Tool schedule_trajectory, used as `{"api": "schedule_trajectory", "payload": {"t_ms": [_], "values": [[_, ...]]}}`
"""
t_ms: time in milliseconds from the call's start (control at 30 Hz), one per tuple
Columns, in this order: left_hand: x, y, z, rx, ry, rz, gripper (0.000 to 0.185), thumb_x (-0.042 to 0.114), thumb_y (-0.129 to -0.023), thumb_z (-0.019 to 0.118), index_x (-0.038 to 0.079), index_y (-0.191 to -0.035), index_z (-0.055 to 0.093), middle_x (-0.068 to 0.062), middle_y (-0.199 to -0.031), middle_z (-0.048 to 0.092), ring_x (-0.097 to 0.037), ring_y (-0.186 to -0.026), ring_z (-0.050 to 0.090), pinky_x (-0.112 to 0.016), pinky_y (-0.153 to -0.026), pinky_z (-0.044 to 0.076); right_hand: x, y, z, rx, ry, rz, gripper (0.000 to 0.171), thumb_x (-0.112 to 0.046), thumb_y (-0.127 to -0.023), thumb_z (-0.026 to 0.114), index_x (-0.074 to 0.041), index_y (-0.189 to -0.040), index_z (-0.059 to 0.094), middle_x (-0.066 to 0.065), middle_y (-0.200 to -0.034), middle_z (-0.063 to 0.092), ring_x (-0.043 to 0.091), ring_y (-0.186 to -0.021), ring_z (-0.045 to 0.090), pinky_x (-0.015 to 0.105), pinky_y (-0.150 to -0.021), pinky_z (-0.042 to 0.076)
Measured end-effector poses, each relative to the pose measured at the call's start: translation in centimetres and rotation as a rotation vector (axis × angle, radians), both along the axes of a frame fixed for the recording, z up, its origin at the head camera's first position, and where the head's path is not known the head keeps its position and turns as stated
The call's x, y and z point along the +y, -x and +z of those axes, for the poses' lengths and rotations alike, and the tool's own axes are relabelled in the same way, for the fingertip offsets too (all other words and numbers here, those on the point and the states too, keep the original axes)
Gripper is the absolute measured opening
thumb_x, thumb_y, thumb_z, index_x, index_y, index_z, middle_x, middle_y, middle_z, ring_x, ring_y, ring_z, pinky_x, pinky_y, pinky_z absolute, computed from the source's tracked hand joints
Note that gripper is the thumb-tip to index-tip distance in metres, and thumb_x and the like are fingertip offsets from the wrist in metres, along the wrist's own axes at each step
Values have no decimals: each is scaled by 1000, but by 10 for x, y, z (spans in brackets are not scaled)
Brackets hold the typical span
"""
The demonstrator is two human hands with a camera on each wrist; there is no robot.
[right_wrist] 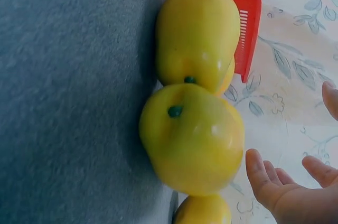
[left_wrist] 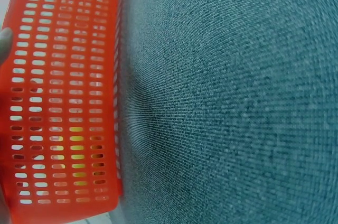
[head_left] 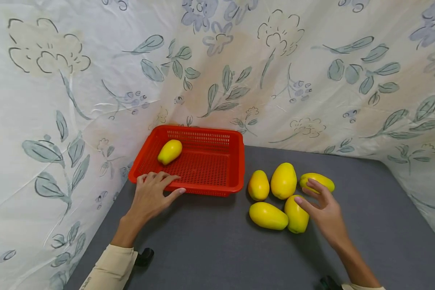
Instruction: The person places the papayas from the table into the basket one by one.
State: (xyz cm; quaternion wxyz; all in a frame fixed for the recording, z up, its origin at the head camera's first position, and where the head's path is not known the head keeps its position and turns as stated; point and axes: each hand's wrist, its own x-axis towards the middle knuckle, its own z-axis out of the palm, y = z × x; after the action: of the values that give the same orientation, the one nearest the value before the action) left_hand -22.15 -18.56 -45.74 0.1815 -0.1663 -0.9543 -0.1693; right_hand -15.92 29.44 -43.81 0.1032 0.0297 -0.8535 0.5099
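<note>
On the grey counter (head_left: 210, 241), toward its far left corner, I see the red basket (head_left: 235, 161) with one yellow fruit in the basket (head_left: 169, 151) lying in its far left part. My left hand (head_left: 151, 194) rests on the basket's near rim, fingers straight and spread, bracing it and gripping nothing; the left wrist view shows only the slotted red wall hard against the grey surface.

To the right of the basket lies a cluster of five loose fruits. My right hand (head_left: 324, 209) hovers at the cluster's right side, fingers relaxed and apart, holding nothing yet. Its fingertips are at or just beside the near right fruit (head_left: 296, 215) and the far right fruit (head_left: 317, 181); I cannot tell whether they actually touch. The tall middle fruit (head_left: 283, 181), the left fruit (head_left: 258, 185) and the near left fruit (head_left: 268, 215) lie close together, the near pair touching. The right wrist view shows two fruits end to end with green stem spots, my open fingers (right_wrist: 264, 179) just beside them.

I judge this as the reach for the second fruit: one is in, five wait. The next move, as I read it, calls for closing the fingers round the near right fruit without rolling its neighbour, lifting clear, and carrying it left over the rim while the left hand steadies the basket. Flowered cloth (head_left: 94, 80) backs the scene.
</note>
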Motion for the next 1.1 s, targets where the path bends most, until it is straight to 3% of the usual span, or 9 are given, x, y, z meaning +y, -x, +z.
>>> {"api": "schedule_trajectory", "payload": {"t_ms": [433, 567, 667, 767, 967, 1100], "values": [[0, 1, 0, -9, 4, 1, 56, 61, -94, 69, 22, -134, 73, -10, -129, 69, -38, -119, 57, -64, -105, 33, 18, -6, -6, -41, -65, -57, 78, -29, -102, 74, -13, -166, 32, 15, -158, 42, -2, -125, 51, 6, -90, 44], [0, 2, 0, -16, 6, 2, 57, 61, -94, 69, 22, -134, 73, -10, -129, 69, -38, -119, 57, -64, -105, 33, 20, -5, -9, -106, -91, -78, 82, -36, -102, 73, -15, -167, 30, 15, -161, 40, 10, -131, 52, 8, -89, 45], [1, 2, 0, -16, 8, 2, 57, 61, -94, 69, 21, -134, 73, -10, -129, 69, -38, -119, 57, -64, -105, 33, 21, -6, -12, -144, -105, -87, 84, -42, -101, 73, -16, -168, 28, 16, -163, 40, 28, -138, 51, 22, -97, 50], [1, 2, 1, -14, 8, 0, 57, 61, -94, 69, 21, -134, 73, -10, -128, 69, -38, -118, 57, -64, -104, 33, 20, -7, -15, -163, -114, -89, 85, -44, -101, 72, -15, -168, 28, 18, -163, 40, 37, -140, 49, 38, -102, 52], [0, 2, 1, -9, 5, -4, 56, 61, -94, 69, 22, -134, 74, -9, -128, 69, -37, -117, 57, -63, -104, 33, 18, -7, -21, -182, -99, -78, 86, -45, -101, 72, -13, -168, 28, 21, -164, 38, 42, -143, 47, 60, -106, 48], [-1, 1, 0, -8, 4, -1, 56, 60, -94, 69, 22, -134, 74, -10, -128, 69, -38, -118, 57, -64, -104, 33, 15, -5, -26, -195, -101, -65, 88, -46, -100, 73, -10, -167, 29, 24, -164, 36, 47, -144, 45, 67, -108, 44]]}}
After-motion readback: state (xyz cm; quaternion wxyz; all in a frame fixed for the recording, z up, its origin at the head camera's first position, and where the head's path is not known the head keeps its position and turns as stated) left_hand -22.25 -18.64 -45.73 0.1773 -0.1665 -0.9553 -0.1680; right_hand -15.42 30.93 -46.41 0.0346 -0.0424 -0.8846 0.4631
